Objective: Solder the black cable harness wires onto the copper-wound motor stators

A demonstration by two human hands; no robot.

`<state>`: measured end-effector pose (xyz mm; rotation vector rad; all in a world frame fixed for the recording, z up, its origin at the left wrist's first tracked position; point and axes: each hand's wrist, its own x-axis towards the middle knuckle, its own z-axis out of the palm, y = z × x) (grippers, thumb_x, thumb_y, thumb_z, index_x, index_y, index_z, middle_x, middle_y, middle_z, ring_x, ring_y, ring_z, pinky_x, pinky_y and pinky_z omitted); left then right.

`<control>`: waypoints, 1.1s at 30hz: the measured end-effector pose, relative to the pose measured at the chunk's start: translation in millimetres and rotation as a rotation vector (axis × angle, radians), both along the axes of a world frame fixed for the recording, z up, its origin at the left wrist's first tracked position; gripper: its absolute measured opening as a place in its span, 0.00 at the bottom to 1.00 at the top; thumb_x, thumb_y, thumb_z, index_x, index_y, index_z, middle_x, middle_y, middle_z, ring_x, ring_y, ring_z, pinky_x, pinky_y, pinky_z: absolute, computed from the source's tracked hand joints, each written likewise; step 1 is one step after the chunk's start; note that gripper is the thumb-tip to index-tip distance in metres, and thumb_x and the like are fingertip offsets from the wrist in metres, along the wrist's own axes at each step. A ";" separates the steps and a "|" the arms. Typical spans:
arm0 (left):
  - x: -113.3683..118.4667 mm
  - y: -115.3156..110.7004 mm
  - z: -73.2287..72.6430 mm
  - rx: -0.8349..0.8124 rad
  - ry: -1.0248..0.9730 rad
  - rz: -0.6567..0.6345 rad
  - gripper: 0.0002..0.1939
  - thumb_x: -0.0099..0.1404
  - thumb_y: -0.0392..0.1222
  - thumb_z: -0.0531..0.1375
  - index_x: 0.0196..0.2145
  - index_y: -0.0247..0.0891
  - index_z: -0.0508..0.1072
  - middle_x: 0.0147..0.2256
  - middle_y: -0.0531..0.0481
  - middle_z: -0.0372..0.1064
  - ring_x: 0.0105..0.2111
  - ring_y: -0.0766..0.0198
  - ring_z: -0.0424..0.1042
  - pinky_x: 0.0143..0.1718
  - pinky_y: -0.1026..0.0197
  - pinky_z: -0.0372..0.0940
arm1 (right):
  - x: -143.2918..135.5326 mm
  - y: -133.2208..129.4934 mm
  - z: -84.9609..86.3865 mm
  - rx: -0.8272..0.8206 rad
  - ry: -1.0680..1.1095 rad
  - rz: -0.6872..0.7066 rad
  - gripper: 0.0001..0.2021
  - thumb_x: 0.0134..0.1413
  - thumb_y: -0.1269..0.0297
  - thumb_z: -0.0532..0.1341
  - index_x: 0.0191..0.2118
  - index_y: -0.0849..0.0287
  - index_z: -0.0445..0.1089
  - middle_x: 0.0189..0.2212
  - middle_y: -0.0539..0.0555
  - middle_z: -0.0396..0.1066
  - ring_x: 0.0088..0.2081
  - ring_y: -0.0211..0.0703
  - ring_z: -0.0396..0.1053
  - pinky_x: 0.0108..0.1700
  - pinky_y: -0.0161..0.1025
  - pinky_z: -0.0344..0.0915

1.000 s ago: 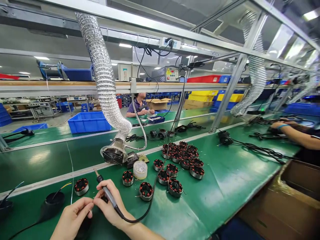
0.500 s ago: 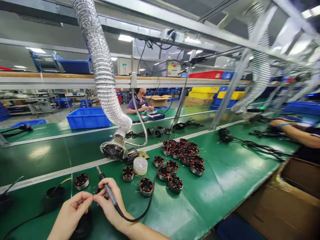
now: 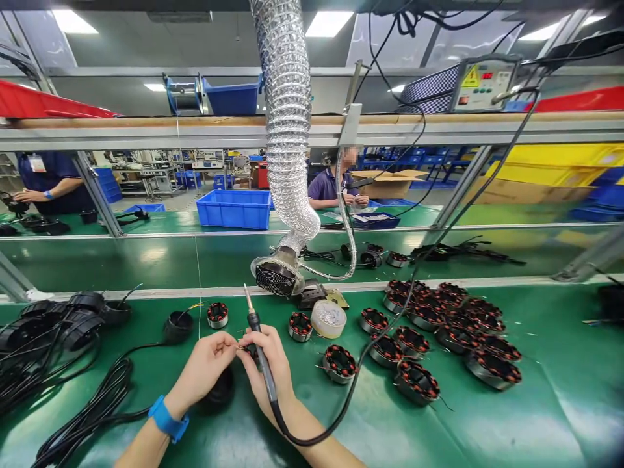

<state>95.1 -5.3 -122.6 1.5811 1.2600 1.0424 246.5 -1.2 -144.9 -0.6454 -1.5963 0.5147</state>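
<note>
My right hand [image 3: 273, 367] is closed around the grey handle of a soldering iron [image 3: 266, 372], whose bare tip points up and away. Its thumb and fingertips also pinch close to my left hand [image 3: 207, 367], which is closed on a thin wire. Dark parts behind the right fingers are mostly hidden; they look like a wound motor stator [image 3: 250, 351]. Below the hands sits a black round housing [image 3: 220, 390], partly covered by my left hand. A single stator [image 3: 217, 315] with red-orange windings stands beyond my left hand, and another [image 3: 299, 326] right of the iron.
A round whitish tub [image 3: 328, 318] sits beyond my hands, near a fan-ended duct [image 3: 277, 273]. Several stators [image 3: 429, 315] cluster at right. Black housings [image 3: 73, 318] and cables [image 3: 104, 396] lie left. The iron's cord arcs over the bench. People sit across and stand far left.
My view has swung left and levelled, so the bench and hands appear farther right. Both hands keep the same pinch, and the soldering iron stays in my right hand.
</note>
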 end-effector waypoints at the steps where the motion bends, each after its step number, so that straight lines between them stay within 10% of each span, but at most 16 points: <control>1: 0.0 -0.4 0.5 -0.003 0.004 -0.012 0.19 0.63 0.54 0.58 0.31 0.33 0.71 0.27 0.52 0.66 0.28 0.66 0.62 0.30 0.65 0.57 | 0.3 0.8 -1.2 0.016 -0.003 0.002 0.14 0.59 0.75 0.59 0.47 0.50 0.66 0.42 0.55 0.64 0.44 0.44 0.71 0.48 0.43 0.70; 16: -4.2 -8.1 15.0 -0.078 0.080 -0.164 0.18 0.63 0.54 0.57 0.29 0.34 0.70 0.24 0.56 0.58 0.26 0.68 0.57 0.28 0.65 0.52 | 3.5 7.4 -1.3 -0.388 0.120 0.148 0.14 0.51 0.74 0.62 0.44 0.54 0.64 0.37 0.49 0.66 0.31 0.36 0.71 0.35 0.34 0.69; 33: -3.3 5.2 -1.6 -0.055 -0.021 0.086 0.13 0.57 0.48 0.59 0.24 0.34 0.70 0.23 0.54 0.61 0.26 0.67 0.58 0.29 0.64 0.53 | -0.1 11.2 -9.2 -0.223 0.019 -0.029 0.10 0.57 0.73 0.58 0.44 0.54 0.67 0.38 0.51 0.63 0.30 0.35 0.71 0.37 0.36 0.71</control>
